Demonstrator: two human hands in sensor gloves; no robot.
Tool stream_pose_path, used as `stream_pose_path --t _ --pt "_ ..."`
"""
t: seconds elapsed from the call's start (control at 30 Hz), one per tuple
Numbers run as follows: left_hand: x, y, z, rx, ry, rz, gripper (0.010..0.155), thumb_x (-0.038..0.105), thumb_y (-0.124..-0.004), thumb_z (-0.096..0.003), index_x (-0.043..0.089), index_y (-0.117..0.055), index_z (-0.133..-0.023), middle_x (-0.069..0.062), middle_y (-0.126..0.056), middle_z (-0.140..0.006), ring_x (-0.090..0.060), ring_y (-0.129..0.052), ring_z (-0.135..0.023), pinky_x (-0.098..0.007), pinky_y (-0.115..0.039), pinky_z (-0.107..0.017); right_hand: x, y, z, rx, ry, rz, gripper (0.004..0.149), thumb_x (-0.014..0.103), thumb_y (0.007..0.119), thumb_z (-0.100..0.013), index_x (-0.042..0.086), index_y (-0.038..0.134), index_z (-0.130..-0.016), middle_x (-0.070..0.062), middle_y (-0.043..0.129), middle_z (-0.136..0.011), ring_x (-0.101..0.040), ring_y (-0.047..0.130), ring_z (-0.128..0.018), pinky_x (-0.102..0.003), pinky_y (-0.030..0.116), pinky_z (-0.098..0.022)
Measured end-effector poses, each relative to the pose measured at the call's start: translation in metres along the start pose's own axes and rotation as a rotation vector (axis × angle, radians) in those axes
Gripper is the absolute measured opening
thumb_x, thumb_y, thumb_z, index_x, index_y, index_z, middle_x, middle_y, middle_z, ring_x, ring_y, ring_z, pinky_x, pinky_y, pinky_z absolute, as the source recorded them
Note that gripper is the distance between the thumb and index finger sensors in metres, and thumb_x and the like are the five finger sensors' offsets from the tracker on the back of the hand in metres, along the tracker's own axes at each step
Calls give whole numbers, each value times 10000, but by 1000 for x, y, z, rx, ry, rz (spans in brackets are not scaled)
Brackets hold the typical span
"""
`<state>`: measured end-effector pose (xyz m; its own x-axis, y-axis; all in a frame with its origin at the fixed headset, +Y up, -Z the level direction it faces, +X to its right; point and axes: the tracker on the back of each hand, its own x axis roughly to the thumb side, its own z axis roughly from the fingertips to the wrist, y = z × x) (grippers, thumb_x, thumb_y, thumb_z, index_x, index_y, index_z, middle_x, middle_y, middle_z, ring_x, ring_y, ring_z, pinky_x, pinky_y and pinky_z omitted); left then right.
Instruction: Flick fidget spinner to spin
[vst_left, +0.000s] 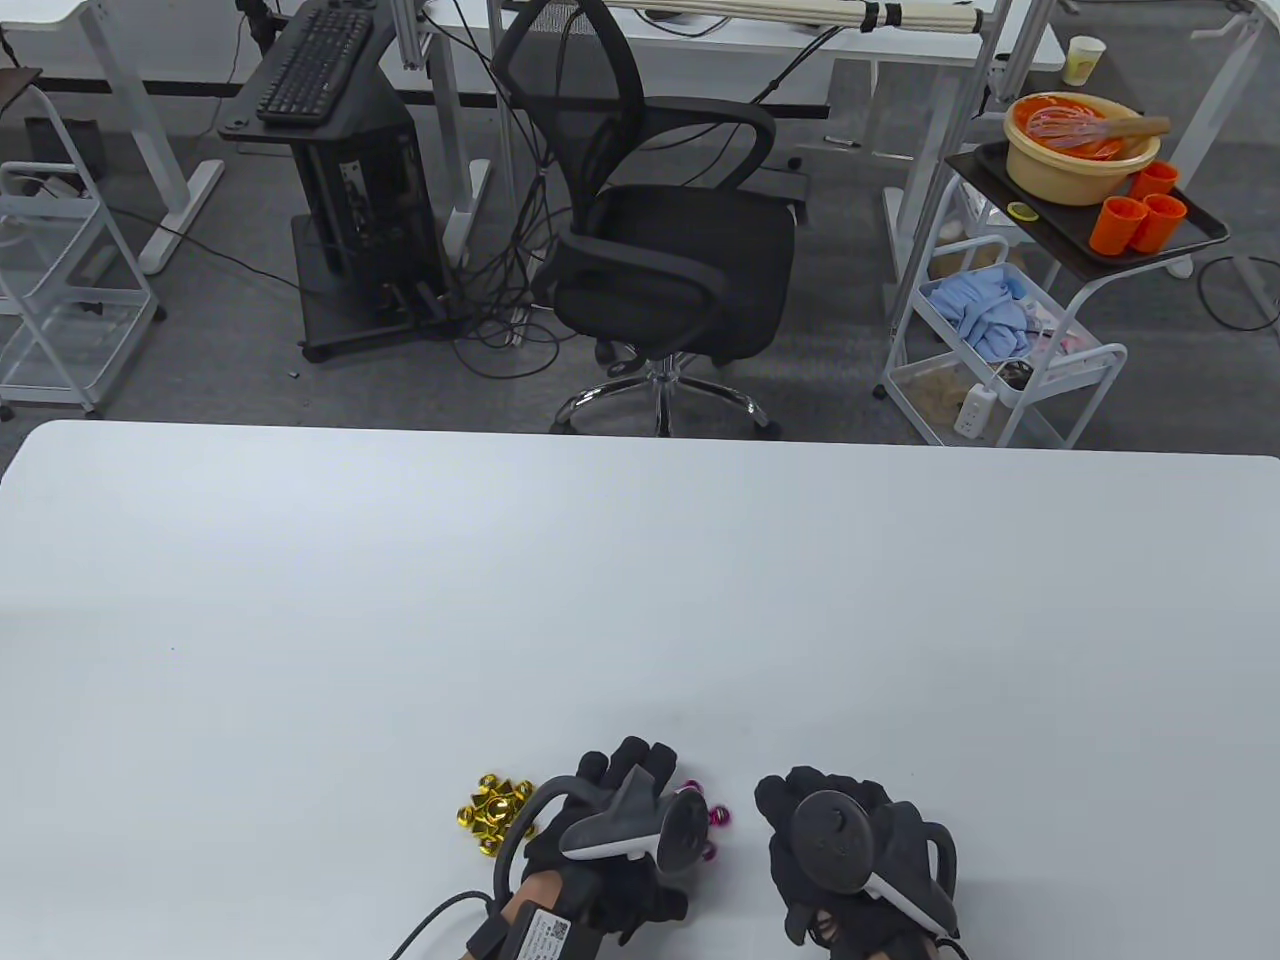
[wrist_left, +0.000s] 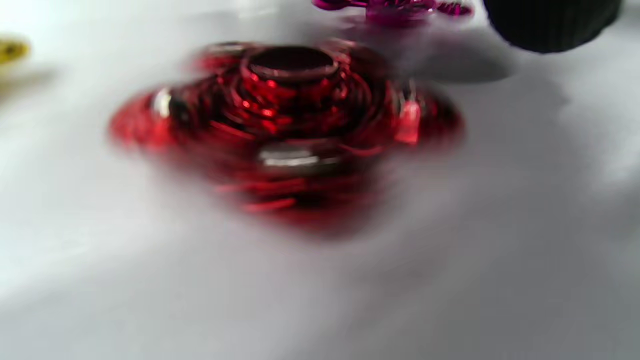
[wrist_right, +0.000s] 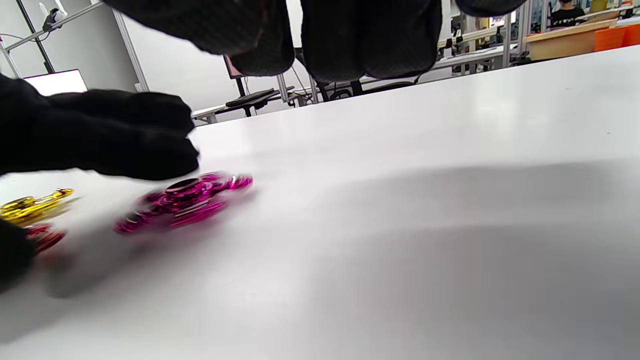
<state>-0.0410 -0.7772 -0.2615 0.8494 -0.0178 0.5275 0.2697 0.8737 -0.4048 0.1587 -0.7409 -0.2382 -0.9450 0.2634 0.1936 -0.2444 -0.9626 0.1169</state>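
Observation:
Three metallic fidget spinners lie on the white table (vst_left: 640, 600) near its front edge. The gold spinner (vst_left: 490, 810) lies left of my left hand (vst_left: 625, 775). The magenta spinner (vst_left: 715, 815) peeks out to the right of that hand's tracker. In the right wrist view the magenta spinner (wrist_right: 185, 200) looks motion-blurred, with my left hand's fingers (wrist_right: 100, 135) just above and behind it, holding nothing. The red spinner (wrist_left: 285, 130) fills the left wrist view, blurred; the table view hides it under my left hand. My right hand (vst_left: 790, 800) hovers to the right, its fingers (wrist_right: 370, 35) hanging free and empty.
Beyond the table's far edge stand a black office chair (vst_left: 660, 250), a computer stand (vst_left: 350, 200) and a white cart with an orange bowl and cups (vst_left: 1090, 170). The table stretches away bare behind and to both sides of the hands.

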Motion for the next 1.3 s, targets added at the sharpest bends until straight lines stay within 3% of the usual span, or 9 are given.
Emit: stream_pose_path --t 0.17,0.27,0.47,0.73,0.87,1.3 --pt "-26 11 56 163 -8 76 878 669 -648 -352 349 -128 -983 -106 123 -1052 -380 52 -1004 -633 -106 -723 3 -3 2 -46 -14 39 468 325 674 -506 202 600 -951 -190 560 -1040 -496 584 -903 -703 384 -704" --pt "-57 2 93 241 62 59 877 667 -651 -355 327 -155 -994 -118 83 -1071 -393 14 -1016 -639 -132 -726 5 -2 4 -34 -26 55 483 347 672 -507 203 582 -960 -189 547 -1047 -495 574 -910 -704 377 -706" --pt "-109 -34 131 205 185 198 900 656 -649 -368 236 -174 -1006 -148 28 -1088 -422 -31 -1021 -648 -169 -724 5 -1 8 14 -29 51 521 382 668 -508 201 538 -979 -194 491 -1070 -508 521 -936 -713 343 -708" --pt "-117 -48 137 202 226 147 909 656 -643 -366 224 -157 -1001 -150 -3 -1095 -422 -77 -1028 -645 -199 -729 5 3 30 13 -56 107 541 405 666 -506 203 518 -985 -190 487 -1074 -509 515 -943 -713 346 -708" --pt "-117 -48 140 218 200 238 906 651 -644 -369 199 -179 -1003 -151 -23 -1101 -423 -94 -1033 -644 -215 -732 5 6 29 55 -53 56 547 411 662 -505 192 516 -985 -189 501 -1067 -507 530 -936 -711 356 -705" --pt "-125 -50 138 205 258 219 903 649 -642 -367 202 -183 -1003 -152 -21 -1098 -424 -98 -1032 -643 -221 -733 10 11 27 89 -72 91 550 420 656 -504 192 519 -985 -193 496 -1069 -512 525 -936 -712 352 -706"
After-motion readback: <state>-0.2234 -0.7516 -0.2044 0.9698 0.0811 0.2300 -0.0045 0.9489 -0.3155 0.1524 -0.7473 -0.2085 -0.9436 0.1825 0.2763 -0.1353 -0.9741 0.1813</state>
